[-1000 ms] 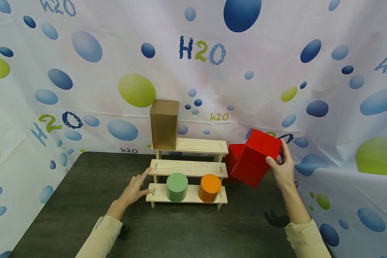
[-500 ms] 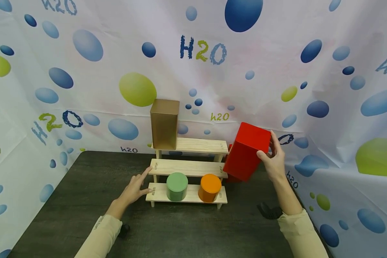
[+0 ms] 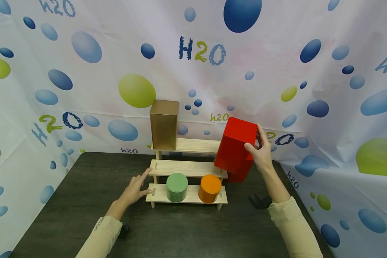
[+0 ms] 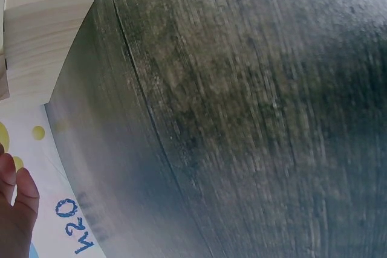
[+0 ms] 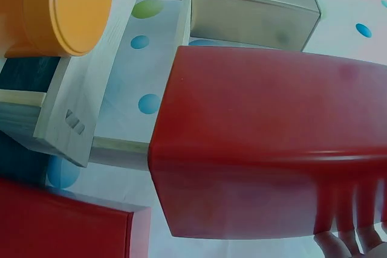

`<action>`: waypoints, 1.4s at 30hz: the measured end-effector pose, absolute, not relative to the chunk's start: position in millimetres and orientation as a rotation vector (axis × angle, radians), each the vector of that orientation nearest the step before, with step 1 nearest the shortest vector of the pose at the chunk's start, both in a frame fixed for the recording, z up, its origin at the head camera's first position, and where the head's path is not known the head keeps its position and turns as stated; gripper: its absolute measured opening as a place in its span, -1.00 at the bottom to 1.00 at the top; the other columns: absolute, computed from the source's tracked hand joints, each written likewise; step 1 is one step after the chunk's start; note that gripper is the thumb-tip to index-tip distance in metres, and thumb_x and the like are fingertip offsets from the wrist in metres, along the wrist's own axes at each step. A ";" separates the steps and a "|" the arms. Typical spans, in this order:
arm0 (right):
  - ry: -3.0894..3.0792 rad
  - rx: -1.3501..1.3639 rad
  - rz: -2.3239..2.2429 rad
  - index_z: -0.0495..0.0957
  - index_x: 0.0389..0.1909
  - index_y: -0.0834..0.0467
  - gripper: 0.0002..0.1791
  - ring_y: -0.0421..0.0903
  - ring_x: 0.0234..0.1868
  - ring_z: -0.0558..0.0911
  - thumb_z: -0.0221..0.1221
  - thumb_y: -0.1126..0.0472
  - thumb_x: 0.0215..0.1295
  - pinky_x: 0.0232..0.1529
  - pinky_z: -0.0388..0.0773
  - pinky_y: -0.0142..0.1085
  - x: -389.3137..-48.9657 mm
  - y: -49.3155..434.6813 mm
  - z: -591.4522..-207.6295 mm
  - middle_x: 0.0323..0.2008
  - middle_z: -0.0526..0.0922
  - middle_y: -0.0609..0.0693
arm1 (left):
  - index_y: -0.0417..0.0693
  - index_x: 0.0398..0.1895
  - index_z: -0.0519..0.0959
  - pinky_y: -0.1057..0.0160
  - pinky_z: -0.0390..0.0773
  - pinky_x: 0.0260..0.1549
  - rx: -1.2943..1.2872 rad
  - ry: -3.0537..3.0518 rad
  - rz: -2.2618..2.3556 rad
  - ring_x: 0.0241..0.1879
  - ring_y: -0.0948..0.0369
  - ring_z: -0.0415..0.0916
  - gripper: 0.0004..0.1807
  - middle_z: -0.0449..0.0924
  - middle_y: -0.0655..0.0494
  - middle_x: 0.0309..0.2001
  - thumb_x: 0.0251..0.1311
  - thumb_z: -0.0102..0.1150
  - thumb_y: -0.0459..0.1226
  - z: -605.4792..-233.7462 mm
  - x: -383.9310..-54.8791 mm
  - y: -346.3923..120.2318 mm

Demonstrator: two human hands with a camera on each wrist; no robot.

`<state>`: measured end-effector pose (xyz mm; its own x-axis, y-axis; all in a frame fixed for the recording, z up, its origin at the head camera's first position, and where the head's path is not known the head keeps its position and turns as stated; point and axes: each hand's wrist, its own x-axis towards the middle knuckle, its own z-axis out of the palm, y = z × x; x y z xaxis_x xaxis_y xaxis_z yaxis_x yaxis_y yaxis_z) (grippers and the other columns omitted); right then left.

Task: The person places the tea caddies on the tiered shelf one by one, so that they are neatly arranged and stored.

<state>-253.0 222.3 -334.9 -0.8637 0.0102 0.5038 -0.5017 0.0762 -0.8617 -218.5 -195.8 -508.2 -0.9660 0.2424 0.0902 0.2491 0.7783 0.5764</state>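
My right hand (image 3: 261, 154) grips a red rectangular tin (image 3: 233, 145) by its right side, thumb in front. Tilted, the tin overlaps the right end of a three-step wooden rack (image 3: 180, 167) in the head view; whether it touches the rack I cannot tell. Behind and below it, a second red box (image 3: 242, 175) is partly hidden, to the right of the rack. At the rack's left side, my left hand (image 3: 132, 190) touches the middle step with its extended index finger, the thumb by the bottom step. The left wrist view catches only some fingertips (image 4: 24, 194).
On the top step's left end stands a tall gold tin (image 3: 164, 125). A green round canister (image 3: 177, 187) and an orange one (image 3: 209, 189) stand on the bottom step. A white curtain (image 3: 93, 89) with dots hangs behind the dark table (image 3: 180, 233).
My right hand has carried the red tin leftward and slightly upward, from right of the rack to over its right end, and the tin has become more upright. My left hand has stayed put.
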 end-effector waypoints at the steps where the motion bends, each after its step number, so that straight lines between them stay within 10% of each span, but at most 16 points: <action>1: -1.984 0.488 1.847 -0.01 0.39 0.21 -0.20 -0.15 0.04 0.36 0.06 0.41 0.10 -0.09 0.43 -0.52 -254.6 221.0 -334.7 0.08 0.32 -0.08 | 0.10 0.40 -0.04 0.27 0.14 -0.58 -0.408 -2.951 -0.959 -0.42 0.16 0.02 -0.03 0.18 0.02 -0.46 -0.04 0.35 -0.24 -507.9 -218.4 -195.6; 22: -2.023 0.515 1.874 -0.05 0.39 0.27 -0.19 -0.17 0.12 0.28 0.12 0.33 0.14 -0.03 0.38 -0.50 -281.0 201.8 -343.6 0.22 0.23 0.09 | 0.09 0.40 -0.03 0.27 0.14 -0.58 -0.408 -2.958 -0.978 -0.41 0.16 0.03 -0.03 0.16 0.07 -0.46 -0.04 0.34 -0.24 -506.4 -218.2 -195.0; 31: -2.064 0.500 1.909 -0.10 0.40 0.23 -0.20 -0.04 0.26 0.19 0.07 0.36 0.18 0.24 0.17 -0.06 -288.3 191.2 -338.6 0.28 0.16 0.11 | 0.11 0.41 -0.04 0.28 0.14 -0.60 -0.403 -2.957 -0.971 -0.42 0.16 0.02 -0.03 0.17 0.04 -0.46 -0.03 0.34 -0.23 -505.8 -220.3 -196.9; 42: -2.117 0.580 1.895 -0.16 0.40 0.30 -0.20 0.16 0.35 0.03 0.03 0.33 0.20 0.28 0.00 0.03 -279.7 171.6 -319.5 0.35 0.02 0.24 | 0.12 0.41 -0.05 0.27 0.13 -0.59 -0.403 -2.963 -0.978 -0.42 0.16 0.02 -0.02 0.18 0.02 -0.45 -0.03 0.34 -0.23 -507.3 -219.8 -196.8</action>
<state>-279.7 171.6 -319.5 -0.8920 -0.1312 0.4325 -0.4443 0.0793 -0.8924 -219.8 -196.8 -507.3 -0.9672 0.2424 0.0757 0.2398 0.7741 0.5859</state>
